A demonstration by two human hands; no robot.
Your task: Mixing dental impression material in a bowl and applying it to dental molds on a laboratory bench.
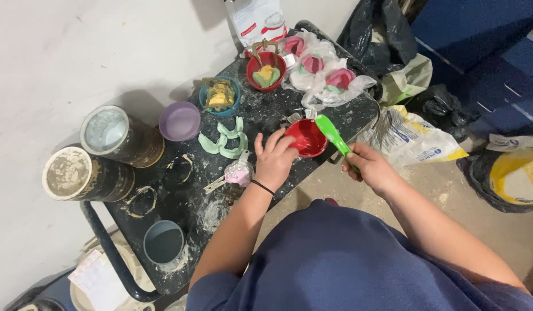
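glossy red rubber bowl (pixel 306 138), smooth green plastic spatula (pixel 334 135), rough plaster-crusted black table (pixel 266 109), crinkled clear plastic bags (pixel 324 75)
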